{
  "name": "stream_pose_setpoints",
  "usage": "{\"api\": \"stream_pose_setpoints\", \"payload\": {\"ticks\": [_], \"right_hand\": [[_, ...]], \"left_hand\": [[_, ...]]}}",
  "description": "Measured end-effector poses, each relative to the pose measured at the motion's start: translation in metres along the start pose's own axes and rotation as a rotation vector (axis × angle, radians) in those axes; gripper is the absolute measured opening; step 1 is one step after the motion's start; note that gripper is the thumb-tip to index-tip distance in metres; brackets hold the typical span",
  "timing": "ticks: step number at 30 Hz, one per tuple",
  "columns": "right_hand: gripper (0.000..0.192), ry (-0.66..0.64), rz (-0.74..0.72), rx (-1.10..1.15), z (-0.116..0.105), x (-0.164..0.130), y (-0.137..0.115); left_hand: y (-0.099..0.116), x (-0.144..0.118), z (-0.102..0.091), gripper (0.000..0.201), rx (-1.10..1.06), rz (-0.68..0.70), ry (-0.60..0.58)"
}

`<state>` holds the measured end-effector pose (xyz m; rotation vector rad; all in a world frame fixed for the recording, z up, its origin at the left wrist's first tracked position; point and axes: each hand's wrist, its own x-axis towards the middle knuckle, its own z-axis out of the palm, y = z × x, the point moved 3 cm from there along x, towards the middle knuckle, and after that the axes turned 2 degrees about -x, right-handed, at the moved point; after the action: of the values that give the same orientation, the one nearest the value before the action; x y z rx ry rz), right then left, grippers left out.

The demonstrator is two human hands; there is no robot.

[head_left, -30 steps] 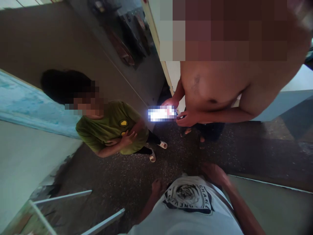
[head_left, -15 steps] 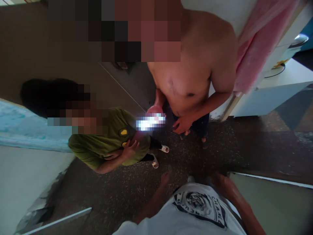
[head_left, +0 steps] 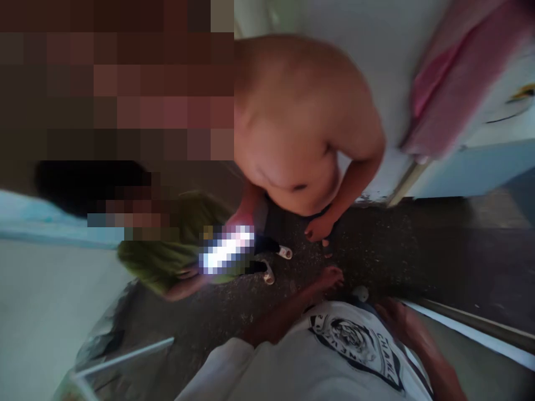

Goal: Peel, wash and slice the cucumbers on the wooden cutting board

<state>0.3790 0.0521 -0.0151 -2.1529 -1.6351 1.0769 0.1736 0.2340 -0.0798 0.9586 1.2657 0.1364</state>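
Lots of dark, speckled floor [head_left: 418,250] through the middle here, and a bare-chested person [head_left: 292,122] standing across from the one wearing the camera. Next biggest is the wearer's own white T-shirt [head_left: 284,370], black lettered print on the front, filling the bottom edge. Over on the left there's somebody in an olive-green top [head_left: 146,264], one forearm across the belly. Pink cloth [head_left: 455,94] hangs by the pale wall, upper right, and a thin pale bar [head_left: 125,356] slants along the lower left.

Then the hands. Wearer's left hand [head_left: 333,277] is out over the floor past the shirt hem, fingers loosely spread, nearest the bare-chested person's free hand [head_left: 320,227]. Wearer's right hand [head_left: 395,312] is down beside the shirt, but it's dim and smeary, so I honestly can't tell if it's closed on anything.

The bright glowing slab [head_left: 225,253] is in the bare-chested person's other hand [head_left: 242,217], tilted, in front of the green top. Smallest bits: light sandals [head_left: 268,273] on the floor just beyond it.
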Motion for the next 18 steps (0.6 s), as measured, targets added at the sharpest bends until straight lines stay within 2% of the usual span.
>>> {"api": "stream_pose_setpoints", "payload": {"ticks": [2,4,7,9,12,14,16,18], "right_hand": [[0.045,-0.022,0.063,0.033,-0.029,-0.001,0.007],[0.040,0.020,0.151,0.008,-0.062,-0.003,0.018],[0.037,0.125,0.248,0.028,-0.106,-0.007,0.040],[0.037,0.189,0.318,0.054,-0.128,-0.012,0.055],[0.036,0.270,0.404,0.139,-0.147,-0.020,0.073],[0.035,0.325,0.470,0.214,-0.155,-0.022,0.085],[0.033,0.377,0.551,0.286,-0.162,-0.019,0.099],[0.031,0.413,0.649,0.341,-0.171,-0.010,0.114]], "left_hand": [[0.032,0.011,0.043,0.022,0.086,0.047,-0.127],[0.071,0.022,0.093,0.030,0.199,0.144,-0.247],[0.133,0.043,0.175,0.031,0.326,0.258,-0.388],[0.173,0.060,0.230,0.030,0.369,0.296,-0.443],[0.220,0.089,0.307,0.030,0.376,0.324,-0.478],[0.243,0.109,0.351,0.030,0.357,0.328,-0.517],[0.259,0.127,0.387,0.030,0.351,0.318,-0.580],[0.275,0.141,0.412,0.033,0.372,0.294,-0.652]]}}
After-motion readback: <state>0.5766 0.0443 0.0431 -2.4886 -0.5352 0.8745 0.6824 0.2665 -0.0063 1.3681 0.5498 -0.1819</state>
